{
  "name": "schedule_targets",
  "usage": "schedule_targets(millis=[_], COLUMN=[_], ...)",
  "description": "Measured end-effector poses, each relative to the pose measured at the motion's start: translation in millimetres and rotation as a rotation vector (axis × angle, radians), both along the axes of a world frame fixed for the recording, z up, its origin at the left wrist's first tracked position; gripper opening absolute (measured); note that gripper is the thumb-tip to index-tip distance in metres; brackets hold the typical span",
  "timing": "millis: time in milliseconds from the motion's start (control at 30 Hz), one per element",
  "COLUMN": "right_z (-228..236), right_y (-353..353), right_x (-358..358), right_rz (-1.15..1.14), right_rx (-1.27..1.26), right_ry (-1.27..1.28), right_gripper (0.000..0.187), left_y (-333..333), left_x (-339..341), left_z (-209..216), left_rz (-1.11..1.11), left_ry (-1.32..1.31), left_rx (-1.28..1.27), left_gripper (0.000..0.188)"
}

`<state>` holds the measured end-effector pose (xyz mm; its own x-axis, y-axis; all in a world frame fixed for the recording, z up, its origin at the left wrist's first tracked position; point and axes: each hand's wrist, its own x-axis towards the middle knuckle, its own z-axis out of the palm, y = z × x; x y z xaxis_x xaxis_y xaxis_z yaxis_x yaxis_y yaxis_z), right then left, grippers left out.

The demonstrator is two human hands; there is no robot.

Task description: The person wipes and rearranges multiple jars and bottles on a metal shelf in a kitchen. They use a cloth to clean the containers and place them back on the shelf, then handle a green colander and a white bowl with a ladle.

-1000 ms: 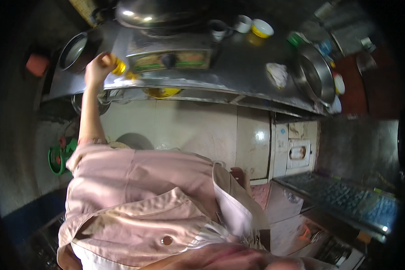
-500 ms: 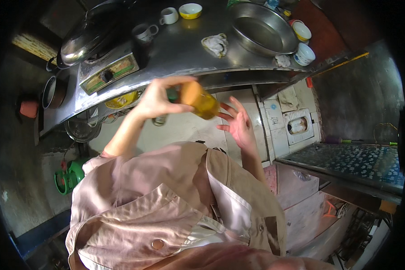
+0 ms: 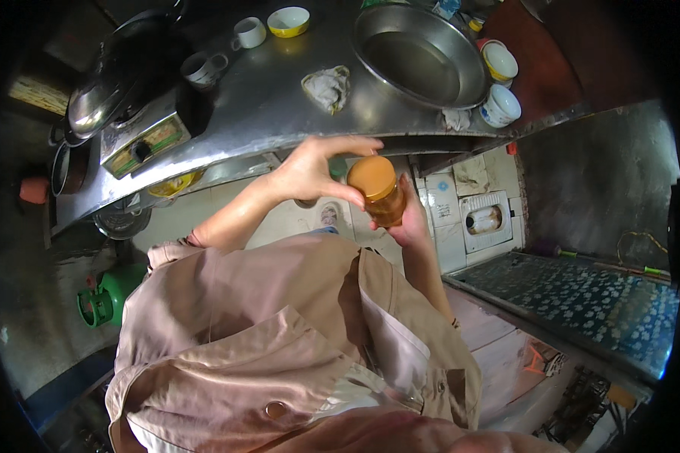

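An amber jar point(image 3: 387, 210) with an orange lid point(image 3: 372, 177) stands tilted before me, above the floor. My right hand point(image 3: 412, 220) is closed round its side from the right and below. My left hand point(image 3: 313, 172) comes in from the left; its thumb reaches the lid's lower edge and its index finger stretches past the far side. Beneath that hand, mostly hidden by it, a green-topped glass container point(image 3: 338, 167) seems to be held by the other fingers, which do not show.
Ahead runs a metal counter point(image 3: 257, 94) with a large basin point(image 3: 419, 57), a crumpled cloth point(image 3: 328, 89), bowls point(image 3: 289, 22), mugs point(image 3: 249, 32) and a stove point(image 3: 143, 143). A green gas cylinder point(image 3: 113, 294) stands at left. A flowered table point(image 3: 574, 294) lies at right, near a squat toilet point(image 3: 485, 220).
The jar has moved right, and my right hand, open beside it before, has closed round it. My left hand has moved right with the green-topped container, its index finger now off the jar.
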<state>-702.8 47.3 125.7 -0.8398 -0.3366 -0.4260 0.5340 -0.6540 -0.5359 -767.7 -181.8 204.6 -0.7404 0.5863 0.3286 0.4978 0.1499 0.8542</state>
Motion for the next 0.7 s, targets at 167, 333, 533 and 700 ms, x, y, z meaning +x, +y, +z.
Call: schedule_targets(millis=[167,333,533,700], right_z=[1,2,11,19], right_y=[52,84,111,145], right_x=[-88,-155,-227,-293], right_rz=[-0.039,-0.034,-0.037,-0.003], right_rx=[-0.203,-0.349,-0.316,-0.163], right_ry=[0.028,0.135,0.176,0.263], right_gripper=[0.057,0.058,0.056,0.056], left_y=[-26,-57,-57,-11], left_x=[-131,-223,-248,-229], left_z=[-64,-132,-133,-115], left_rz=[0.698,1.077,1.162,1.067], left_ry=[0.032,0.392,0.446,0.559], left_rx=[0.143,0.034,-0.172,-0.165], left_gripper=[0.044,0.019,0.022,0.03])
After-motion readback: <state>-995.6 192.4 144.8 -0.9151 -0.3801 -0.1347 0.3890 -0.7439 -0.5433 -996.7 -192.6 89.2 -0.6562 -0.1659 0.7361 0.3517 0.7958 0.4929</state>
